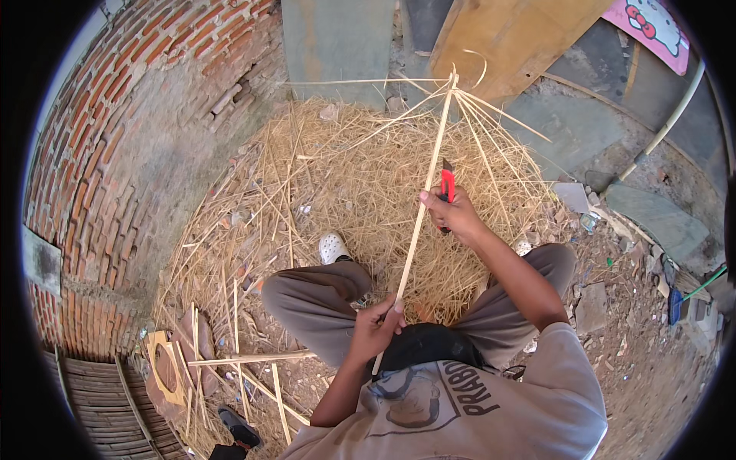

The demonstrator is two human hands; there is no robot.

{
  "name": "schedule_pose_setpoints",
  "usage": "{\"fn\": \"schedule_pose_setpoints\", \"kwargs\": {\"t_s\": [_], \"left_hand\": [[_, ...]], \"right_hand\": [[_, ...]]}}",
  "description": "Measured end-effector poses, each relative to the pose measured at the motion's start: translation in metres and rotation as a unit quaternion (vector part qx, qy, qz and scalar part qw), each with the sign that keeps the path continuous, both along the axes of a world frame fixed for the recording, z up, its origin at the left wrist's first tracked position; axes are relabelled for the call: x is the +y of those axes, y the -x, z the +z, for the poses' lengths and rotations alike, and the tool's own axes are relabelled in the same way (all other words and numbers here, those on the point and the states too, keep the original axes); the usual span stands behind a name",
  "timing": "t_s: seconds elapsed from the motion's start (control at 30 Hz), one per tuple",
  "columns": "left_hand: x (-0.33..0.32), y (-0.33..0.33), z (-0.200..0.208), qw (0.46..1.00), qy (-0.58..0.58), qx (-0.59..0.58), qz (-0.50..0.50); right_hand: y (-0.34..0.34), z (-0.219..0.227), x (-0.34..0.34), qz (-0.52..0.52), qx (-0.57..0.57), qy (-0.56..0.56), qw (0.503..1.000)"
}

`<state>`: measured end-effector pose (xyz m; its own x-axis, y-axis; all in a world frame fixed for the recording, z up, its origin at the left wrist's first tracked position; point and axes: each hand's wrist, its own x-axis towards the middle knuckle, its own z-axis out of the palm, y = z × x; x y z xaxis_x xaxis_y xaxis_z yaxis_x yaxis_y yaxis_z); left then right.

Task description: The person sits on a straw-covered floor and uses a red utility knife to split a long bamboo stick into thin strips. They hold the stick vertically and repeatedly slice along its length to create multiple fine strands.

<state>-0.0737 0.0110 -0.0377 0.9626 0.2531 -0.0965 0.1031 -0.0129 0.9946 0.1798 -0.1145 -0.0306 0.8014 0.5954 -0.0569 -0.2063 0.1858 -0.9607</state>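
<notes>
Pale and bamboo-like, the long strip (412, 249) has its axis running outward and slightly rightward, to a far end where thin slivers (502, 115) splay. The left hand (378, 328) is clenched around it near its lower end. Of the 2, the right hand (458, 215) is nearer the splay; it grasps a red cutter (447, 184) just right of the strip, blade pointing outward, thumb apparently touching the strip. Dry shavings (360, 161) lie below.

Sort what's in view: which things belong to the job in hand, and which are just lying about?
In the job:
long pale strip, held by left hand
red cutter knife, in right hand

Just lying about, it seems:
pale shavings
brown board
pink panel
holed yellowish piece
</notes>
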Motion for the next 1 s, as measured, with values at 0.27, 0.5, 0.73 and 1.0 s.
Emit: {"fn": "schedule_pose_setpoints", "kwargs": {"t_s": [0.27,0.5,0.73,1.0], "left_hand": [[0.007,-0.039,0.011,0.995,0.043,-0.022,0.09],[0.0,-0.044,0.029,0.994,-0.009,-0.03,0.104],[0.001,-0.034,0.03,0.981,-0.159,-0.034,0.103],[0.006,-0.03,0.052,0.934,-0.344,-0.058,0.074]], "right_hand": [[0.016,0.02,-0.009,0.001,-0.437,0.367,0.821],[0.044,0.017,-0.001,-0.025,-0.543,0.387,0.744],[0.045,0.008,0.004,-0.053,-0.575,0.375,0.725],[0.035,0.007,0.004,-0.05,-0.595,0.35,0.722]]}}
